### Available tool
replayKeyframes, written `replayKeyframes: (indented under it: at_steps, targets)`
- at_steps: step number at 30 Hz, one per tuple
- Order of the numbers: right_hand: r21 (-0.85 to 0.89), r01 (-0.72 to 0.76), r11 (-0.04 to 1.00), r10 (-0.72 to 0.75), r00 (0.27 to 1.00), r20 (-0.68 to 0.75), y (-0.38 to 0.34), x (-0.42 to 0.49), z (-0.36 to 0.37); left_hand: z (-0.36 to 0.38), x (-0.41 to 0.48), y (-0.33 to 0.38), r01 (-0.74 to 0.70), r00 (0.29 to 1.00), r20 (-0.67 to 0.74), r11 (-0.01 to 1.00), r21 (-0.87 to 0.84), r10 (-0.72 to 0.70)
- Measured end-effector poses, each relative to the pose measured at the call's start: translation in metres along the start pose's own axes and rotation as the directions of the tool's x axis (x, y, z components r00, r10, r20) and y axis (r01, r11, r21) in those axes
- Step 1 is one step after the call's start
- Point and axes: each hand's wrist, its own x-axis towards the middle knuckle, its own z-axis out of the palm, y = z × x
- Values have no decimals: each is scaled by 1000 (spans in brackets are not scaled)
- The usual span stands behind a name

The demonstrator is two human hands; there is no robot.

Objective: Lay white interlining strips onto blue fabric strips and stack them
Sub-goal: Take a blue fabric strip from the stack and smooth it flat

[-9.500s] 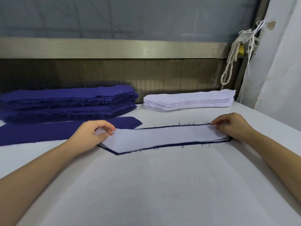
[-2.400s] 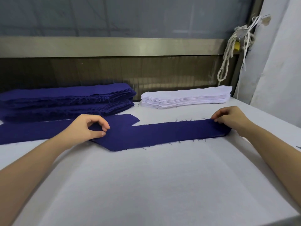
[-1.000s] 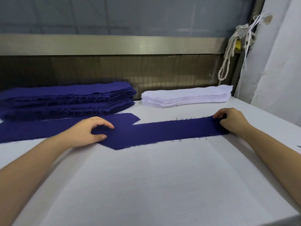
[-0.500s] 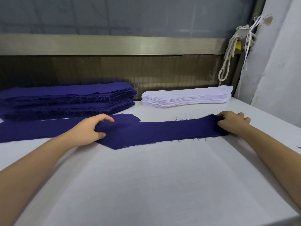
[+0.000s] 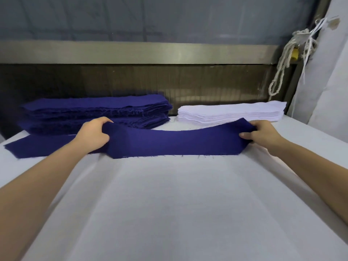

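Two-handed hold on a long dark-blue woven fabric strip (image 5: pixel 175 142), frayed along its near edge: left hand (image 5: pixel 92 135) curled round one end, right hand (image 5: pixel 260 133) pinching the other. Between the grips, far edge raised and sagging, near edge down by the white cloth-covered table (image 5: pixel 169 204). Beyond the left grip, a thick stack of blue fabric strips (image 5: pixel 94 108); beyond the right, a stack of white interlining strips (image 5: pixel 231 112).

Table (image 5: pixel 178 204): blue stack (image 5: pixel 94 112); white stack (image 5: pixel 231 113); flat blue strip (image 5: pixel 41 147)
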Motion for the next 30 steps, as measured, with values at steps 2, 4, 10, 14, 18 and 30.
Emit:
replayKeyframes:
  at_steps: [2, 4, 10, 14, 18, 30]
  targets:
    - [46, -33, 998, 30, 998, 58, -15, 4, 17, -6, 5, -15, 54, 998, -37, 997, 55, -52]
    - [85, -57, 995, 47, 993, 109, -30, 9, 36, -13, 10, -30, 104, 993, -60, 986, 132, -97]
    - [151, -69, 986, 41, 983, 180, -73, 18, 97, -38, 20, -68, 156, 988, -78, 904, 399, -136]
    - [220, -74, 973, 30, 980, 196, -93, 19, 132, -54, 23, -89, 197, 980, -99, 848, 492, -170]
    - [261, -70, 963, 9, 973, 229, -100, 17, 156, -65, 23, -109, 219, 976, -117, 819, 531, -185]
    - [12, 27, 1000, -29, 961, 277, -107, 23, 172, -66, 21, -134, 287, 956, -131, 759, 584, -261]
